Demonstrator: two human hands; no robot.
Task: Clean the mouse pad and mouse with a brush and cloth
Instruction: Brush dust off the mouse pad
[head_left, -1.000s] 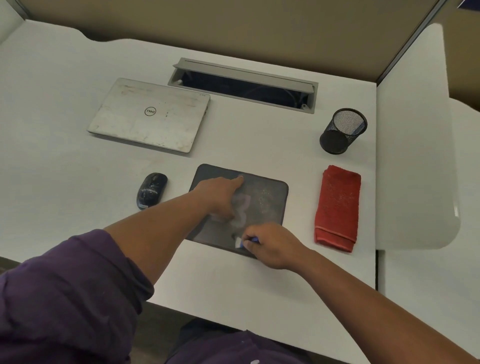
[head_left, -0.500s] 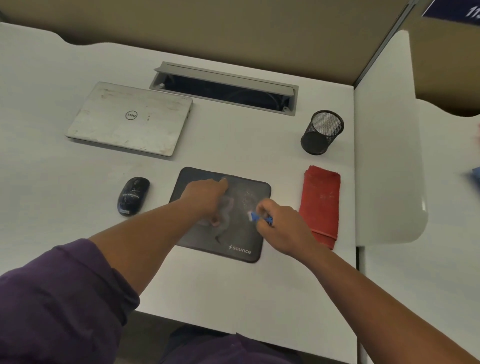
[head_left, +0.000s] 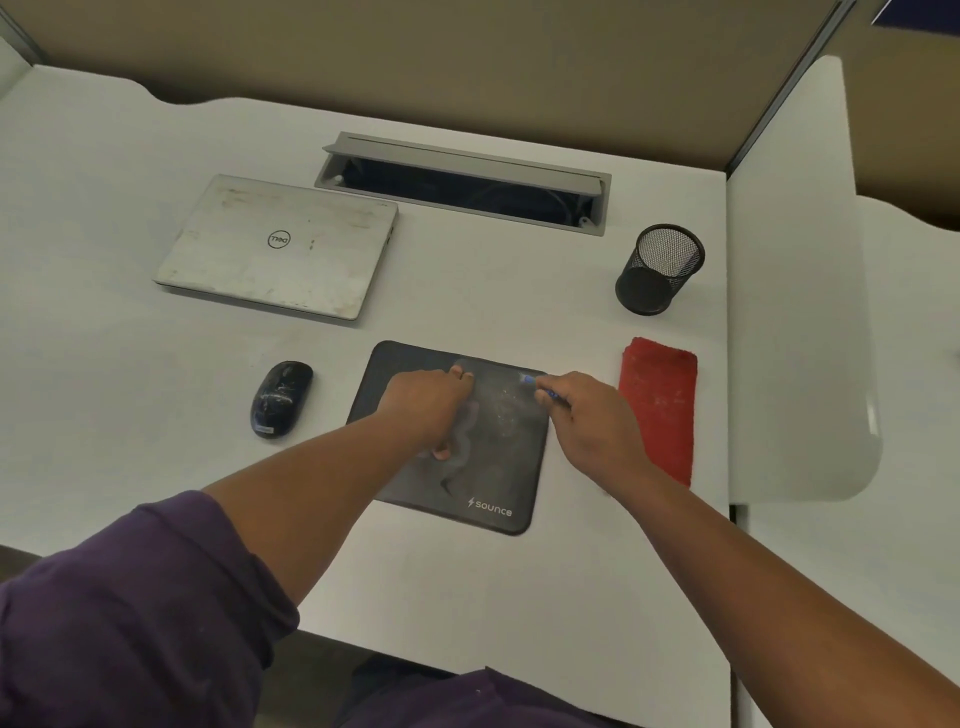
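**Inspector A:** Nearest first, please. What is at the near edge?

**Inspector B:** Purple sleeves (head_left: 130, 613) at the near left, both forearms reaching out over the white desk (head_left: 467, 587). On the desk lies a dark mouse pad (head_left: 498, 467), flat, with "sounce" printed at its near right corner. Pale dusty smears mark its surface.

**Inspector A:** The hands?

**Inspector B:** The left hand (head_left: 428, 402) rests on the left half of the pad, fingers bent, fingertips and thumb pressing on the surface; it holds nothing. The right hand (head_left: 589, 421) is over the pad's right edge, fingers curled round a small blue brush (head_left: 530, 379). The brush tip points to the far left and sits at the pad's far right corner; whether it touches the pad cannot be told.

**Inspector A:** Remaining task items?

**Inspector B:** A black mouse (head_left: 280, 397) lies on the desk just left of the pad, apart from it, pale streaks on its shell. A folded red cloth (head_left: 660, 405) lies just right of the pad, partly behind the right wrist.

**Inspector A:** Farther back?

**Inspector B:** A closed silver laptop (head_left: 280, 247) with a scuffed lid at far left. A black mesh pen cup (head_left: 660, 270) stands upright beyond the cloth. A grey cable hatch (head_left: 467, 179), lid raised, lies farthest. A white divider (head_left: 795, 291) bounds the desk on the right.
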